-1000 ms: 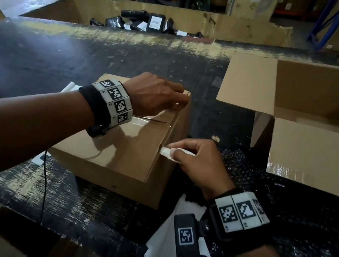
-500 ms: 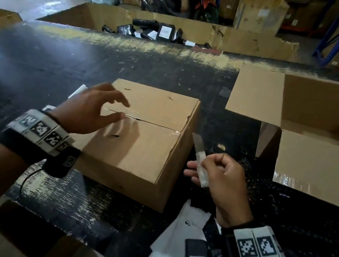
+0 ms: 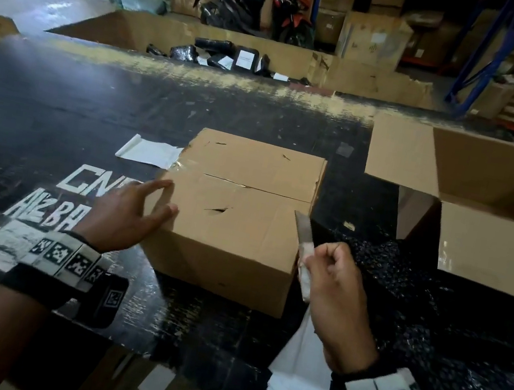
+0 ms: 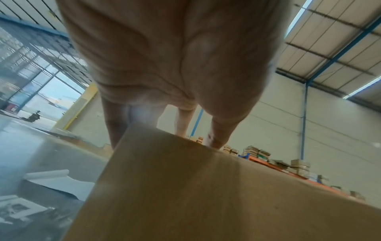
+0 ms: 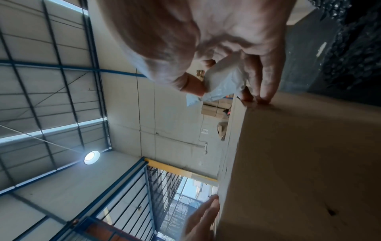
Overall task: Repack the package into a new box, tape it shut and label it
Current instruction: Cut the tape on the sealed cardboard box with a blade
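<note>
I see a plain brown closed box (image 3: 238, 212) on the black counter (image 3: 57, 111), which carries scuffed white stencilled letters (image 3: 76, 197) and a worn yellowish streak along its far edge; the open box (image 3: 487, 208) to the right is the same brown; the knife (image 3: 304, 237) has a grey blade and a white-wrapped handle; the wristbands (image 3: 65, 259) show black-and-white square marker patterns; the bubble wrap (image 3: 420, 292) is black, flecked with glints.
</note>
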A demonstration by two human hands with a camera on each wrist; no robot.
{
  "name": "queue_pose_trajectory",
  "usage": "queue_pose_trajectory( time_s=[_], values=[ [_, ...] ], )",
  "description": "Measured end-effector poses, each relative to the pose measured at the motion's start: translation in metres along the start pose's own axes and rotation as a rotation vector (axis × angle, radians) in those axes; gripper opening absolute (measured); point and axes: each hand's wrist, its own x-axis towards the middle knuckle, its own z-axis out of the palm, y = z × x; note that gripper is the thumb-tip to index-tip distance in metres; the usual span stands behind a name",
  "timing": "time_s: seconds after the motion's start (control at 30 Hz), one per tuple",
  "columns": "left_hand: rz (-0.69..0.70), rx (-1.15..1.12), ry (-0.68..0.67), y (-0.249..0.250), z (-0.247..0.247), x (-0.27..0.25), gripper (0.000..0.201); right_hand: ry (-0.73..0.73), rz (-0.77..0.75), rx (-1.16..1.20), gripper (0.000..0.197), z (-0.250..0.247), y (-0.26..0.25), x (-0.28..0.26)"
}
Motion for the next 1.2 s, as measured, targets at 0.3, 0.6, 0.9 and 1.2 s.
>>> queue_pose_trajectory(
  time_s=[0.3,0.6,0.9,1.2],
  values=[
    [0.079,-0.168,-0.172,0.027,0.004,-0.1,0.085,0.112,0.021,-0.265,0.021,0.0,-0.019,0.084],
    [-0.009,-0.285,0.134,-0.022,-0.031,0.003,0.054,0.151,-0.058,-0.19,0.015,0.024,-0.013,0.005],
    [0.043,-0.183,-0.01,-0.026,-0.019,0.093,0.04,-0.099,-0.023,-0.127,0.018,0.084,0.001,-0.05],
    [-0.005,-0.089,0.036,-0.048,-0.018,0.034,0.05,0.043,-0.017,-0.128,0.017,0.056,-0.013,-0.003]
  ],
)
